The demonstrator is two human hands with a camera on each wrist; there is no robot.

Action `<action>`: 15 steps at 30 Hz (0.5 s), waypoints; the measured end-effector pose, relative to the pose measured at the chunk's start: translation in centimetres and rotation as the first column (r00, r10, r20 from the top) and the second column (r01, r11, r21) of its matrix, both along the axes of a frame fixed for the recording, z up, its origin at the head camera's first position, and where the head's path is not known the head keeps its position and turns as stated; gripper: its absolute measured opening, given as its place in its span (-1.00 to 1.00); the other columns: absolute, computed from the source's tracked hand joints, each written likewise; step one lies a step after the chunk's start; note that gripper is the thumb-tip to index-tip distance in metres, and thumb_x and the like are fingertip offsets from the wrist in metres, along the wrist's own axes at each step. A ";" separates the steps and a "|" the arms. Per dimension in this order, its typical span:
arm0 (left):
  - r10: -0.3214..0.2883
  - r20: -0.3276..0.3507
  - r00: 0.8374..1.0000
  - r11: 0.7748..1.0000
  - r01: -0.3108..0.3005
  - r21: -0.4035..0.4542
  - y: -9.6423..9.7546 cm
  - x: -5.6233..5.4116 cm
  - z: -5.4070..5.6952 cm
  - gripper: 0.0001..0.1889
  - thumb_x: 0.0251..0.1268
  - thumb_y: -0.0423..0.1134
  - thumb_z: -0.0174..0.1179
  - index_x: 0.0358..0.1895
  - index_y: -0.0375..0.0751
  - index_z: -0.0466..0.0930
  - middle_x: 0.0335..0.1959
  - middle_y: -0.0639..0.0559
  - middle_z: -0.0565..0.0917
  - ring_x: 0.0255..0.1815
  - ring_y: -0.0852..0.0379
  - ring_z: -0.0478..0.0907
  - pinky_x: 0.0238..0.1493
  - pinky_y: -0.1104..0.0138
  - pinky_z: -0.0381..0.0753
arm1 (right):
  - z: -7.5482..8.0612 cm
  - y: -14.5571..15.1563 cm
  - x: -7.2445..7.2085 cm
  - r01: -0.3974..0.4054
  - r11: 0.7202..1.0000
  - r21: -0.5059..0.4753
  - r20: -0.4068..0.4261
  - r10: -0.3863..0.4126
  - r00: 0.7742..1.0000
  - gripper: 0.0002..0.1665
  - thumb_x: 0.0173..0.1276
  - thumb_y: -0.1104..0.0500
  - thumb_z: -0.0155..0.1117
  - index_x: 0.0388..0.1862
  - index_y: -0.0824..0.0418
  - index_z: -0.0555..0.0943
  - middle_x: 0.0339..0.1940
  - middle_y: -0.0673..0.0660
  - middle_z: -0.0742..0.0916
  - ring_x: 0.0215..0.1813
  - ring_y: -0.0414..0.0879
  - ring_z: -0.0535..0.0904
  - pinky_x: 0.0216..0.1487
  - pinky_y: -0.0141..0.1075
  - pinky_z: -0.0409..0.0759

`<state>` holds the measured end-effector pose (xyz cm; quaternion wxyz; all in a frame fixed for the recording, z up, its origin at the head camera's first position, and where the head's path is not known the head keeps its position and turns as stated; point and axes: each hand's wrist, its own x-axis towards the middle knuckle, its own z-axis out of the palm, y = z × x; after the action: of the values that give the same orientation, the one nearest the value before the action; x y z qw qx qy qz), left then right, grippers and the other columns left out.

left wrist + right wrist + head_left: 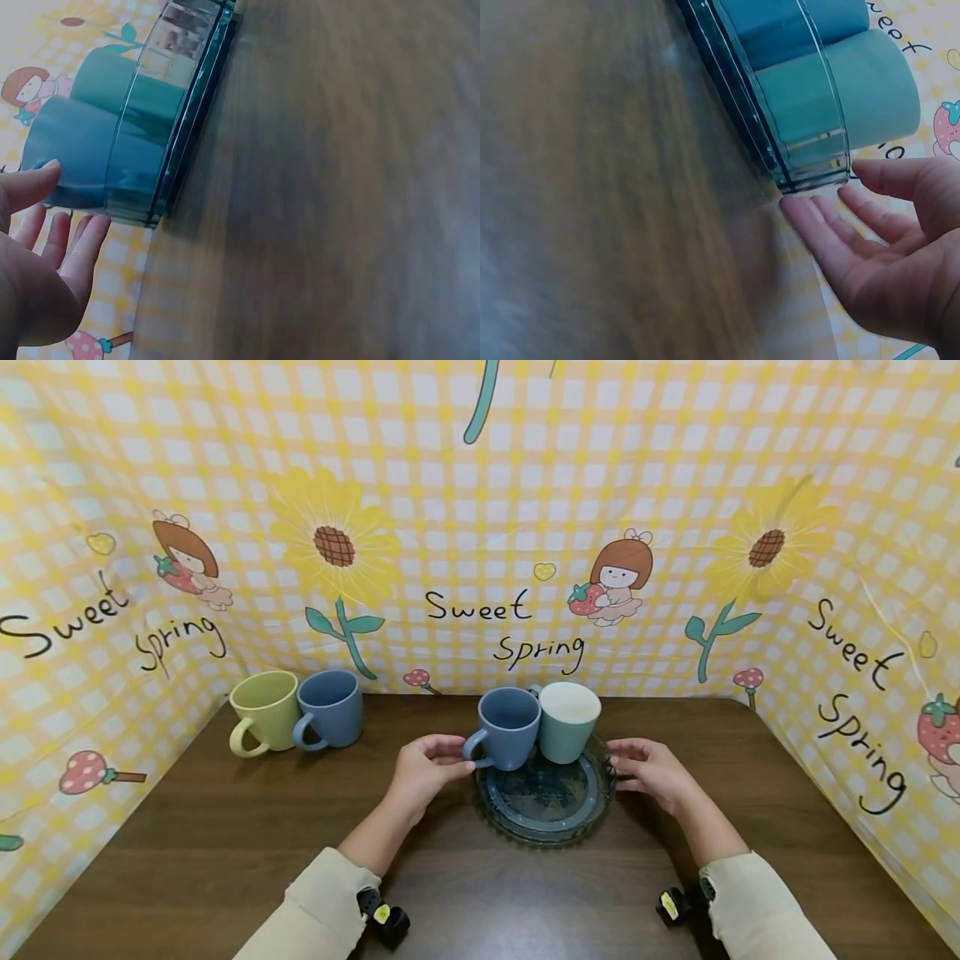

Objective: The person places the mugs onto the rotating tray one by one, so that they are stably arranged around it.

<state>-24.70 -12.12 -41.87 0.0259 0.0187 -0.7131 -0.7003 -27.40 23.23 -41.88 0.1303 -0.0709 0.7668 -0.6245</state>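
Note:
A blue mug (508, 731) and a pale green mug (570, 727) stand side by side in the back of a clear dark glass dish (551, 839). My left hand (427, 772) is at the left of the blue mug. Its thumb and index finger are spread at the mug's handle (471, 750), and the other fingers extend toward the dish wall in the left wrist view. At the right side of the dish is my right hand (651, 772). In the right wrist view, its thumb tip meets the rim while outstretched fingertips reach the base edge.
On the table (247, 860), at the back left, stand a yellow-green mug (264, 710) and another blue mug (330, 708), close together with handles facing forward. A yellow checked cloth (480, 535) with printed flowers rises behind the table and along both sides.

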 end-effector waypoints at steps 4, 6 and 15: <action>-0.010 -0.010 1.000 1.000 0.010 -0.007 -0.9 0.3 0.2 -0.59 -0.01 -0.52 0.45 -0.01 -0.42 0.62 -0.09 -0.26 0.68 -0.11 -0.02 0.68 -0.10 0.27 0.70 | 0.2 0.0 -0.4 -0.026 0.998 0.057 -0.074 0.030 0.997 -0.48 0.49 0.32 0.08 0.35 0.52 0.30 0.31 0.50 0.42 0.17 0.17 0.50 0.00 -0.16 0.66; -0.016 -0.014 1.000 1.000 0.016 -0.019 -1.4 0.4 0.3 -0.58 0.00 -0.51 0.45 0.00 -0.42 0.61 -0.05 -0.31 0.66 -0.10 0.00 0.68 -0.08 0.29 0.69 | 0.3 0.0 -0.6 -0.029 0.996 0.087 -0.094 0.037 0.995 -0.49 0.49 0.32 0.08 0.34 0.51 0.32 0.32 0.49 0.42 0.21 0.24 0.47 -0.01 -0.15 0.67; -0.045 -0.040 0.998 0.998 0.044 -0.038 -3.3 1.0 0.4 -0.61 0.03 -0.48 0.45 -0.01 -0.34 0.63 0.01 -0.31 0.64 -0.03 -0.02 0.65 -0.07 0.36 0.67 | 0.3 -0.1 -1.2 -0.055 0.982 0.183 -0.172 0.087 0.981 -0.52 0.47 0.37 0.08 0.32 0.50 0.36 0.35 0.43 0.44 0.30 0.31 0.40 0.06 -0.12 0.64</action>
<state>-23.69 -15.39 -41.46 0.0251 -0.0121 -0.7256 -0.6875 -28.62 23.09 -41.60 0.0890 -0.1421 0.8249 -0.5398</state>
